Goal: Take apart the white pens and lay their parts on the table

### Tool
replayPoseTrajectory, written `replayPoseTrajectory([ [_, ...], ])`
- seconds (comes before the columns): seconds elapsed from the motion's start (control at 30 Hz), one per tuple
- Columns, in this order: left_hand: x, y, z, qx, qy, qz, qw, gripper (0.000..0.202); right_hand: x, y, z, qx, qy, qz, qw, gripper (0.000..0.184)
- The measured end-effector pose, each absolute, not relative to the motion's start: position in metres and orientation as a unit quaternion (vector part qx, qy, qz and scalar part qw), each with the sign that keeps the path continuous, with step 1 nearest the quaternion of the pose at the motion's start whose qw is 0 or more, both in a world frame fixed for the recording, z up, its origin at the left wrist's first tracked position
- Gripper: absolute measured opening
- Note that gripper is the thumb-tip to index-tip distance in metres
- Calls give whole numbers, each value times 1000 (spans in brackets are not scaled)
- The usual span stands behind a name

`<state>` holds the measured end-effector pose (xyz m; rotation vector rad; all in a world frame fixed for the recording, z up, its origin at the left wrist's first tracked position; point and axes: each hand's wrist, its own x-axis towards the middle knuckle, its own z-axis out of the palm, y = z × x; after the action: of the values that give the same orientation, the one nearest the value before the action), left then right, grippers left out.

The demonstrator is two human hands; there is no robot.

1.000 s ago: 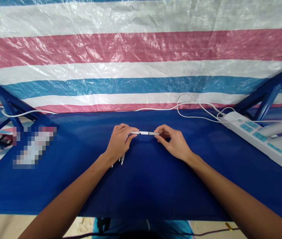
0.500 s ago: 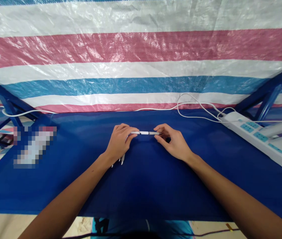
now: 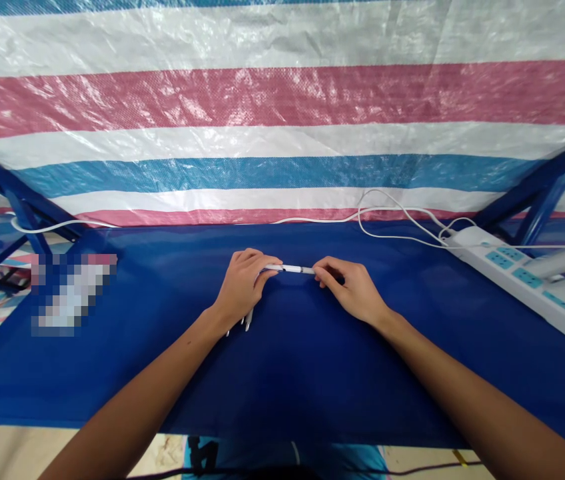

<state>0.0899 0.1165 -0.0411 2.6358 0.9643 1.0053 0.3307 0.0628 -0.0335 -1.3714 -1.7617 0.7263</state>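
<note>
A slim white pen (image 3: 287,269) lies level between my hands, just above the blue cloth tabletop (image 3: 292,373). My left hand (image 3: 242,283) pinches its left end between thumb and fingers. My right hand (image 3: 350,290) holds its right end in the fingertips, and that tip is hidden. Below my left hand, two small silver-and-white pen ends (image 3: 248,321) stick out toward me. The rest of those pens is hidden under the hand, and I cannot tell if the hand touches them.
A white power strip (image 3: 522,283) with teal switches and plugs lies at the right, with white cables (image 3: 392,217) running behind it along the back edge. A pixelated object (image 3: 72,297) lies at the left. A striped tarp (image 3: 282,107) hangs behind blue metal bars (image 3: 22,200).
My right hand has slid a little left along the pen, closer to my left hand. The whole view has shifted slightly.
</note>
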Motion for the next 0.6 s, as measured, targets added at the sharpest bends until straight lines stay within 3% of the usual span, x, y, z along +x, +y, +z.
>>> replayPoseTrajectory([
  [0.6,91,114,-37,883,324,327,89,35,331,61,-37,-529,-684,309,396,19],
])
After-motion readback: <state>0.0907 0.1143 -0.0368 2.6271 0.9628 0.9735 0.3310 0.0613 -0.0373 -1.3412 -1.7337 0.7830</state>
